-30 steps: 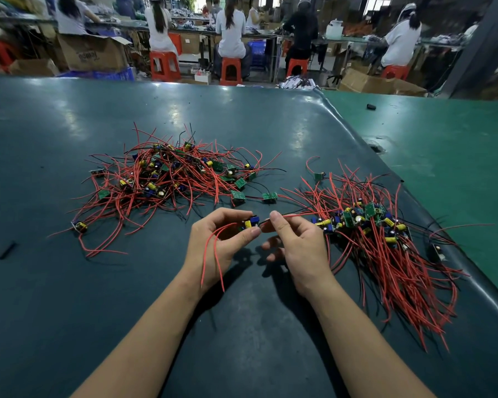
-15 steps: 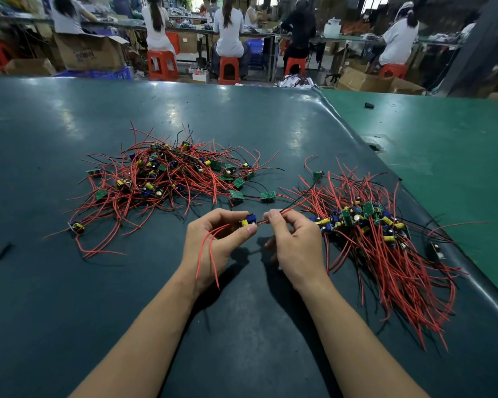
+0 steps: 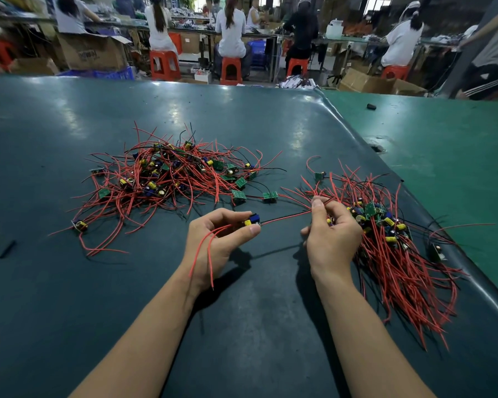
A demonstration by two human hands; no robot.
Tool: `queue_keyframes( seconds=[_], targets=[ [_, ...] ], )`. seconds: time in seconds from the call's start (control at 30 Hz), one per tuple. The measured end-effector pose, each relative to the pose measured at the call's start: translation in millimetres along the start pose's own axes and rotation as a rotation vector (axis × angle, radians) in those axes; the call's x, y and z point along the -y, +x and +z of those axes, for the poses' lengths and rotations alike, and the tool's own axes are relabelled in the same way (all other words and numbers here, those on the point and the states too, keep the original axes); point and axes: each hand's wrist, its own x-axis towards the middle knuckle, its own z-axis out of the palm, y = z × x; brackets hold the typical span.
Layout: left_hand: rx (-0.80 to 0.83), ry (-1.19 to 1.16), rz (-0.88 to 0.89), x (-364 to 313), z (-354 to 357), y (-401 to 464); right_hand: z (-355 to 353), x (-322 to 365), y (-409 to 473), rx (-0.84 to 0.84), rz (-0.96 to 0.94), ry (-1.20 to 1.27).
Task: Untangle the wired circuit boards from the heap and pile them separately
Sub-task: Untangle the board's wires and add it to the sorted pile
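A tangled heap (image 3: 167,179) of small green circuit boards with red and black wires lies on the dark table, ahead and to the left. To the right is a second pile (image 3: 385,242) with its wires laid roughly parallel. My left hand (image 3: 216,242) pinches one small board (image 3: 252,220) with blue and yellow parts between thumb and fingers; two of its red wires hang down past my wrist. My right hand (image 3: 331,234) pinches the far end of that board's red and black wires (image 3: 288,217), drawn straight between the hands, beside the right pile.
The dark table (image 3: 69,282) meets a green bench (image 3: 443,156) along a raised edge on the right. Two loose boards (image 3: 253,195) lie between the heaps. A small black piece (image 3: 7,249) lies far left. People sit on orange stools at benches behind.
My hands have moved apart: the right hand slid rightward along the wires toward the right pile, stretching them straight. The left hand still holds the board in place.
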Motion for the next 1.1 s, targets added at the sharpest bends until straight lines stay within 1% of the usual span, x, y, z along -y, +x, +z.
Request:
queue_keyframes(
  seconds=[0.1,0.2,0.3,0.37,0.43,0.5,0.57,0.63,0.7,0.83,0.9,1.0,1.1],
  targets=[
    [0.007,-0.021,-0.013,-1,-1,-1,-2,2,1,0.008,0.005,0.013],
    [0.011,-0.018,-0.014,0,0,0,-4,4,-1,0.014,-0.032,0.010],
    [0.008,-0.030,-0.014,1,-2,0,-4,8,-3,0.058,-0.003,0.151],
    [0.010,-0.076,-0.026,1,-4,1,-4,12,-2,0.116,0.107,0.287],
    [0.002,-0.111,-0.034,2,-5,3,-4,17,-4,0.227,0.278,0.405],
    [-0.024,-0.094,-0.018,4,-4,5,-2,20,-10,0.427,0.380,0.404],
    [-0.021,-0.054,0.007,5,-3,4,2,21,-22,0.611,0.361,0.371],
    [0.006,-0.045,0.017,5,-3,3,7,21,-31,0.671,0.314,0.351],
    [0.027,-0.046,0.013,6,-5,3,7,21,-31,0.643,0.309,0.346],
    [0.059,-0.038,0.006,8,-4,4,3,22,-22,0.511,0.328,0.385],
    [0.067,-0.074,-0.002,9,-7,5,1,24,-16,0.408,0.301,0.400],
    [0.068,-0.163,-0.018,10,-11,8,-8,25,0,0.216,0.326,0.493],
    [0.077,-0.208,-0.012,10,-11,9,-12,25,3,0.177,0.338,0.556]
  ],
)
